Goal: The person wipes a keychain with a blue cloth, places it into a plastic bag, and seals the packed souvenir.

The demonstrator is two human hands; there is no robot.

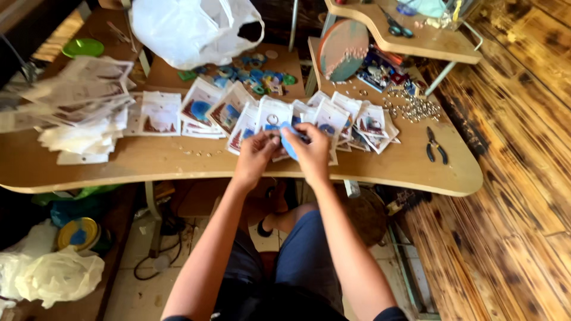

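Seen from above, left to right. At nine o'clock on the wooden worktable (178, 163) we see a loose heap of flat white packets (77, 107), and at eleven o'clock a white plastic bag (193, 27). Across the middle runs a fanned row of clear pouches on printed backing cards (232, 113). At the centre, our left hand (254, 156) and right hand (310, 153) meet above the table's near edge; the fingers of both are narrowed in a pinch on one blue piece (289, 142) held against a pouch, just in front of the row. We judge the step in hand to be slipping this piece into its pouch. Any following move would call for a steady pinch and a square alignment. At three o'clock lie scattered metal rings (416, 107) and black-handled pliers (436, 145).
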